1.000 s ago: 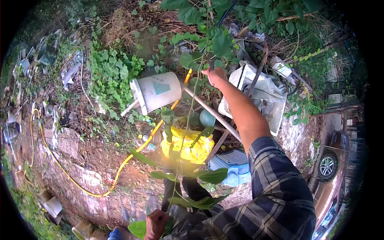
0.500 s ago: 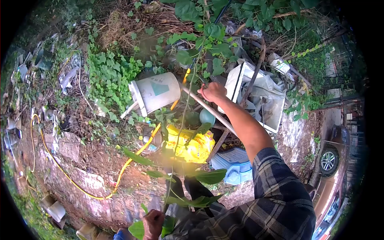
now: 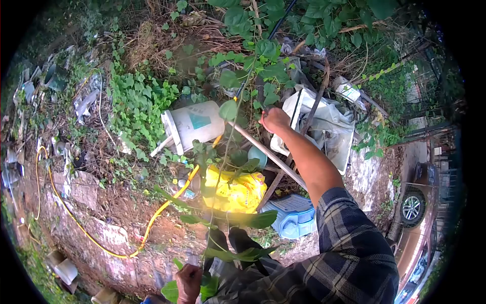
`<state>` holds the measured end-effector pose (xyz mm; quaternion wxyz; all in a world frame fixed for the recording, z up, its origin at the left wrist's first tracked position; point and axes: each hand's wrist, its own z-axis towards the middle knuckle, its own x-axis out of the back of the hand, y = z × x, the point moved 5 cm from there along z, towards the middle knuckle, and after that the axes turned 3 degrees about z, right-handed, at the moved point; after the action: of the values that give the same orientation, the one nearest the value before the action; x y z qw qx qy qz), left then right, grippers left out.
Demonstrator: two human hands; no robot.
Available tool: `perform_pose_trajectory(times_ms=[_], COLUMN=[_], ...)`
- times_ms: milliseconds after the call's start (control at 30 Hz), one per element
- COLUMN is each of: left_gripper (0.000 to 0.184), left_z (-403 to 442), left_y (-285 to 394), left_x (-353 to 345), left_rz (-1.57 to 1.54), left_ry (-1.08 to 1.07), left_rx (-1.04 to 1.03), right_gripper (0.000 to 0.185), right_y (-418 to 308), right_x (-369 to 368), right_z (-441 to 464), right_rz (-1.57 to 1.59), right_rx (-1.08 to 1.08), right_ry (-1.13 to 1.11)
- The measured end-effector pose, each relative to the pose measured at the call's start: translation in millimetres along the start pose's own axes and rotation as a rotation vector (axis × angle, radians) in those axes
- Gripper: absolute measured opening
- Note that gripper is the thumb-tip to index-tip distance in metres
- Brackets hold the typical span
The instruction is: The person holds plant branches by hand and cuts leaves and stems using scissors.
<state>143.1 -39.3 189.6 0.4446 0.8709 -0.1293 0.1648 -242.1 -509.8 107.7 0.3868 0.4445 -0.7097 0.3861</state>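
Observation:
My left hand (image 3: 189,281), low in the view near my body, is closed around the lower end of a leafy vine (image 3: 229,110). Its long thin stem runs upward in front of me, with broad green leaves along it. My right hand (image 3: 277,120) reaches far forward, wrapped round scissors (image 3: 263,123) with a red handle loop. Their blades are small and dark, and I cannot tell how far they are spread. The scissors are just right of the vine, apart from its stem. Behind them is a white tub (image 3: 291,109) with plastic sheeting.
A white bucket (image 3: 195,126) lies on its side at left of the vine. A pale pole (image 3: 268,154) slants below my right arm. Around are a yellow bag (image 3: 235,190), a blue plastic container (image 3: 291,218), a yellow hose (image 3: 152,223) and a parked car (image 3: 415,218).
My right hand with the scissors has shifted slightly right, away from the vine's stem. My left hand keeps its hold on the vine. The view has tilted a little.

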Motion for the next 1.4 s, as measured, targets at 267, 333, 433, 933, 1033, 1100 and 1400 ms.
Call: perform_pose_trajectory(times_ms=[267,333,433,933,1033,1100,1400], left_gripper=[0.008,0.008,0.006,0.013,0.015,0.024,0.014], left_z=[-10.7,-13.7,-20.5,-15.2,-1.0,5.2,16.1], left_y=[34.3,33.0,3.3,-47.8,-38.3,-57.5,-51.8], left_x=[-15.3,-31.5,-63.1,-122.6,-101.2,-83.7,-38.2], left_rz=[0.194,0.151,0.193,-0.282,0.144,-0.238,0.204], left_ry=[-0.112,-0.180,-0.225,-0.185,-0.167,-0.006,0.026], left_rx=[-0.202,-0.194,-0.270,0.062,-0.060,0.088,-0.015], right_gripper=[0.051,0.034,0.027,0.014,0.030,0.053,0.060], right_y=[13.5,-8.3,-25.8,-83.7,-49.7,-20.4,35.5], right_x=[31.4,55.2,50.1,-30.2,-5.8,8.7,-52.4], right_z=[-11.5,3.7,58.9,163.6,143.0,133.2,142.2], right_rz=[-0.196,-0.307,-0.637,-1.302,-0.544,-0.229,0.872], right_rx=[0.012,0.076,0.234,0.270,0.255,0.039,-0.464], right_ry=[0.074,0.123,0.209,0.052,0.097,0.111,-0.382])
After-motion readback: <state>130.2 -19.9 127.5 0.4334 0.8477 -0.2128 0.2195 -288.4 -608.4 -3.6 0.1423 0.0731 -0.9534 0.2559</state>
